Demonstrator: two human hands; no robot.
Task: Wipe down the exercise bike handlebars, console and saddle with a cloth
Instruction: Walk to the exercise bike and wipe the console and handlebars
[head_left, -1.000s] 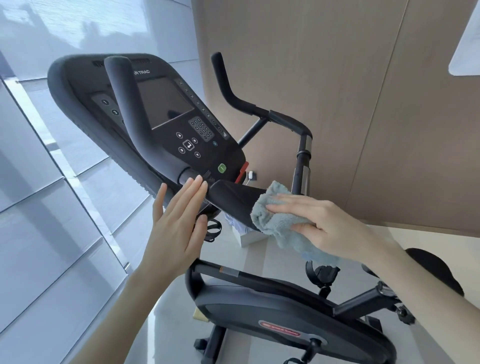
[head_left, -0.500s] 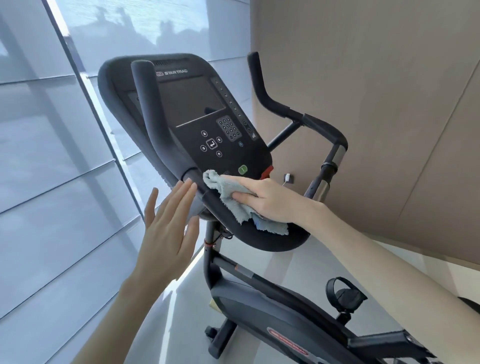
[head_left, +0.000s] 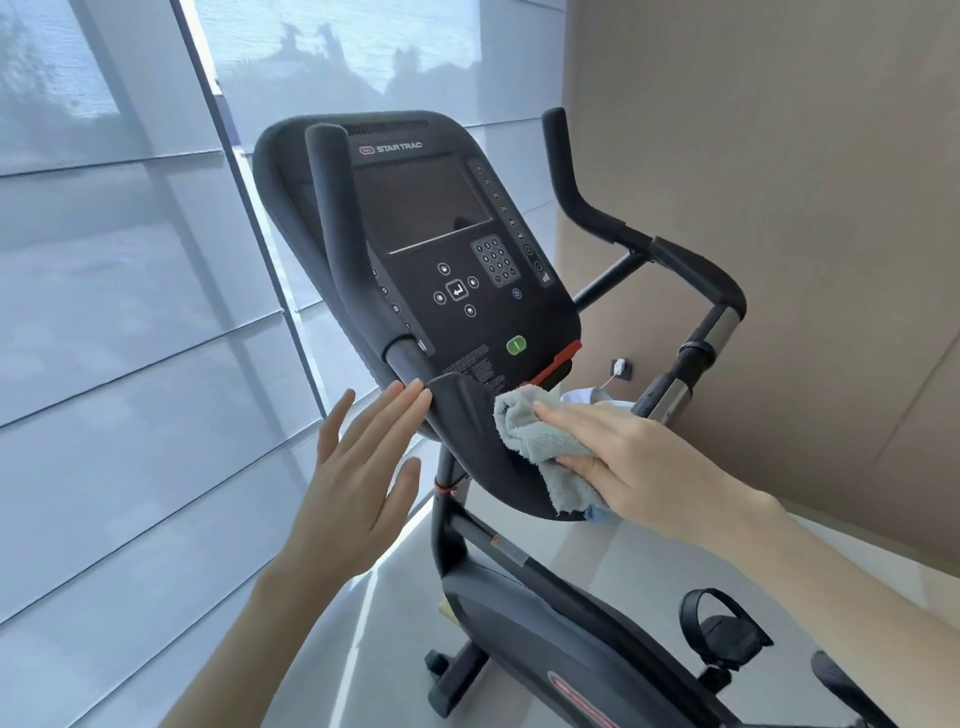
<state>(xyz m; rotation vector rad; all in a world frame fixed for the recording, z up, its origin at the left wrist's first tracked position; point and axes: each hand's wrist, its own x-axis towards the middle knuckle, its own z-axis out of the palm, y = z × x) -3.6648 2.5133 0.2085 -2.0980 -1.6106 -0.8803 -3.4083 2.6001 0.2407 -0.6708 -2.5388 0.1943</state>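
The black exercise bike console (head_left: 431, 208) faces me, with a dark screen and keypad. The left handlebar (head_left: 332, 218) rises in front of it and the right handlebar (head_left: 571, 192) curves off to the right. Under the console juts a black curved tray (head_left: 467, 415). My right hand (head_left: 634, 457) holds a bunched grey-blue cloth (head_left: 524, 431) between thumb and fingers and presses it onto the tray's right part. My left hand (head_left: 353, 488) is flat with straight fingers, and its fingertips touch the tray's left edge. I cannot see the saddle.
A window with pale blinds (head_left: 130, 312) fills the left side, close to the bike. A beige wall (head_left: 779, 156) stands behind and to the right, with a plugged socket (head_left: 621, 368). The bike frame (head_left: 519, 623) and a strapped pedal (head_left: 722, 634) sit below over a light floor.
My right hand has slid the cloth from the tray's left end toward its right. My left hand has risen until its fingertips touch the tray's left edge. The view has shifted.
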